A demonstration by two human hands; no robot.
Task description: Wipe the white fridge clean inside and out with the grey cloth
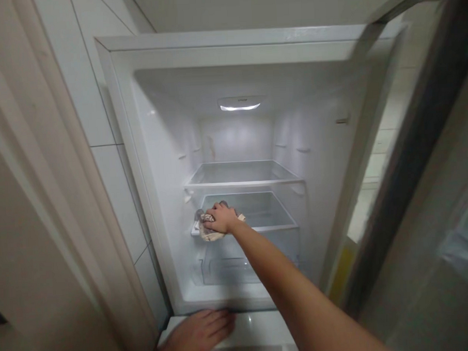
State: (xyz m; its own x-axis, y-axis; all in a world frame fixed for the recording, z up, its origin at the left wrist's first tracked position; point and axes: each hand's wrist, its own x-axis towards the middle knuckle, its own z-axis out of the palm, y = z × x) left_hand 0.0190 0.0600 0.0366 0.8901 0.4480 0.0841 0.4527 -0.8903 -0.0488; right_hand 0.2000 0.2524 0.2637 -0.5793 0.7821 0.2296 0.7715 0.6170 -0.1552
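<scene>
r hand (220, 219) reaching fwd, palm down; l hand (200, 333) lower left.

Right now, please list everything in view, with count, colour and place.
Refrigerator: one, white, centre, open
Lamp: one, white, lit, inside top
Shelves: two, clear, white-edged, inside
Drawer: one, clear, below the shelves
Cloth: one, cream, patterned, lower shelf, front left
Door: one, dark-edged, right
Wall tiles: several, white, left
Frame: one, beige, far left
Yellow item: one, unclear, right of refrigerator
Right grip: one, on the cloth
Left grip: one, blurred, bottom, near white ledge
</scene>
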